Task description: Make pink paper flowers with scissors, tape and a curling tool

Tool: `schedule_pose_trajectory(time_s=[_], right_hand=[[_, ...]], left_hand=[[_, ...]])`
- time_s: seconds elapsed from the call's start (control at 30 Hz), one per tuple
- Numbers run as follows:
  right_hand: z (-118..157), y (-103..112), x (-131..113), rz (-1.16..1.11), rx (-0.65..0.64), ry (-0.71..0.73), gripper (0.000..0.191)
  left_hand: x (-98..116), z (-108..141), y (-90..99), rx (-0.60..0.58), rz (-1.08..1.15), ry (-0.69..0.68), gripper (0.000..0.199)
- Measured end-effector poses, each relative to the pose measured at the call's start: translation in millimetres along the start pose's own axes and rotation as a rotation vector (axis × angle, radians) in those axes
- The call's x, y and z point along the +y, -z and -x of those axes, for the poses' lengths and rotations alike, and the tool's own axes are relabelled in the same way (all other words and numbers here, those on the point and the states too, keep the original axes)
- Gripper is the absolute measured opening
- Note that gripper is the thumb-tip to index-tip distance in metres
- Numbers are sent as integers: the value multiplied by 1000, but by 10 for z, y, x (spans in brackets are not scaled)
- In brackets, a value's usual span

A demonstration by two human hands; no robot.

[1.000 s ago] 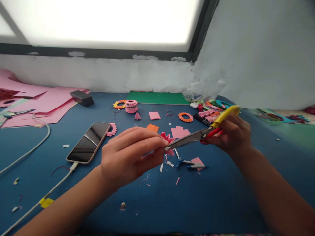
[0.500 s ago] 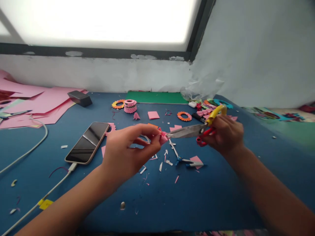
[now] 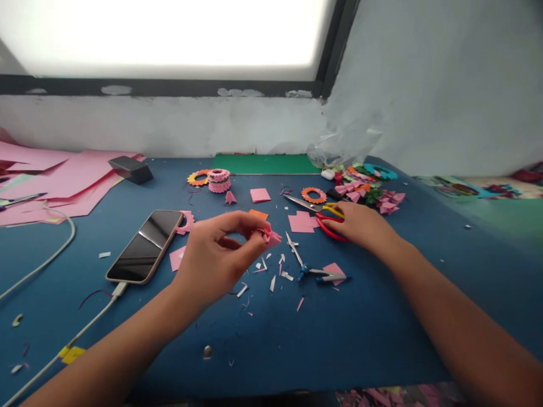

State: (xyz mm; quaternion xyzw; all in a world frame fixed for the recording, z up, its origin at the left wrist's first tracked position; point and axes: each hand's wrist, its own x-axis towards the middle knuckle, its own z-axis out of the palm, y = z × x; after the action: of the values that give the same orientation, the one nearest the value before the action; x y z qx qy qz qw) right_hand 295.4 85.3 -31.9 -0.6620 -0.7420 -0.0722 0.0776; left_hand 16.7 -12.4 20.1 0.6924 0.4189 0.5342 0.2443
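Between the thumb and fingers of my left hand is a small folded pink paper piece, its pointed tips facing right. My right hand is closed on the red and yellow handles of the scissors, which lie low at the table surface with their blades pointing left. Pink paper squares lie just left of the scissors' handles. An orange paper ring is beside the blades.
A phone with a cable lies left of my left hand. A compass and paper scraps are in the middle. Pink sheets and a dark block sit back left. Folded paper pieces are heaped back right.
My right hand has moved the scissors away from the pink piece and down to the table, farther back. My left hand still holds the pink piece, slightly farther left.
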Motion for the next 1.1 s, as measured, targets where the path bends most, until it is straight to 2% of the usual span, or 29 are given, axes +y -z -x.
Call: schedule_pose_trajectory(time_s=[0.1, 0.2, 0.37, 0.47, 0.57, 0.67, 0.77, 0.83, 0.93, 1.0, 1.07, 1.1], right_hand=[[36, 52, -95, -37, -13, 59, 38], [157, 165, -346, -120, -11, 117, 32], [427, 222, -755, -259, -266, 274, 30], [512, 236, -828, -300, -291, 286, 17], [512, 300, -801, -336, -259, 248, 11], [474, 377, -752, -614, -236, 215, 8], [453, 447, -709, -1057, -140, 233, 30], [454, 493, -674, -1224, -50, 301, 40], [463, 553, -603, -1363, 16, 397, 31], [464, 577, -570, -1381, 66, 404, 34], [465, 589, -577, -1385, 138, 393, 33], [467, 594, -600, -1425, 154, 380, 26]], left_hand=[[-13, 2, -5, -27, 26, 46, 6], [-42, -8, -13, -79, 39, 95, 8], [-109, -47, -19, -189, 220, 199, 12], [-128, -65, -7, -228, 323, 270, 13], [-124, -66, 9, -254, 366, 318, 14], [-116, -55, 11, -251, 361, 332, 15], [-115, -43, -6, -239, 354, 332, 18], [-116, -39, -18, -241, 351, 338, 19], [-119, -36, -20, -264, 355, 326, 19], [-113, -34, -12, -295, 368, 342, 18], [-92, -31, -2, -338, 402, 403, 17], [-76, -29, 4, -361, 417, 455, 17]])
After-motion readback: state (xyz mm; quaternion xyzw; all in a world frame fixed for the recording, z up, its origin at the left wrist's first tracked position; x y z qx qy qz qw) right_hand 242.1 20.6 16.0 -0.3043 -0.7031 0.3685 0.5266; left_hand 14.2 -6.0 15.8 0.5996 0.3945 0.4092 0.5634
